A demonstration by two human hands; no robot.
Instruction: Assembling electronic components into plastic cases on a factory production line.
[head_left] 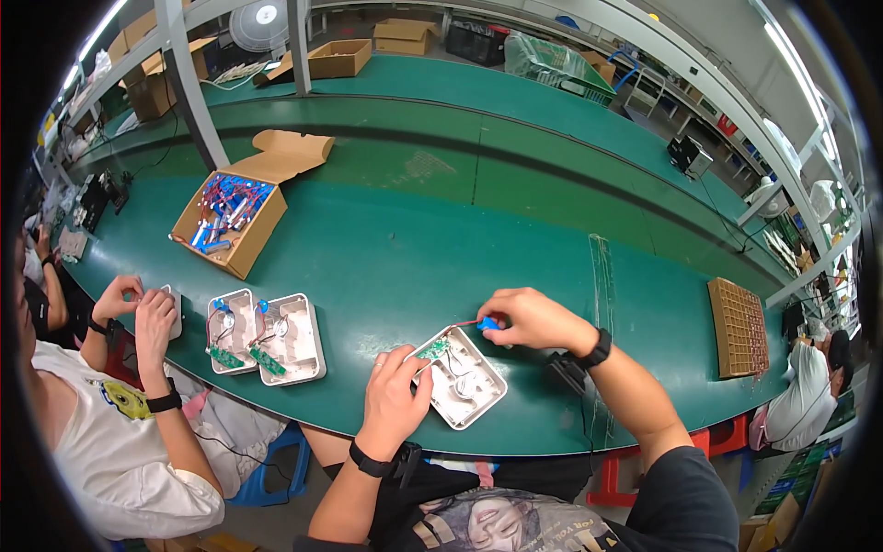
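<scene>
Fingers of right hand [532, 319] pinch blue cell [488, 323]; left hand [394, 397] steadies white housing [464, 379].

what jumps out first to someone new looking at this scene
At centre, the left hand steadies an open white plastic casing on the long green conveyor bench, while the right hand pinches a small blue cylinder. Upper left sits an open cardboard box of blue parts.

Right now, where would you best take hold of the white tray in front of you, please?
Probably the white tray by its bare near-right rim, coming from the right: the left hand covers its left edge, and the green board and wires fill the far corner.
</scene>
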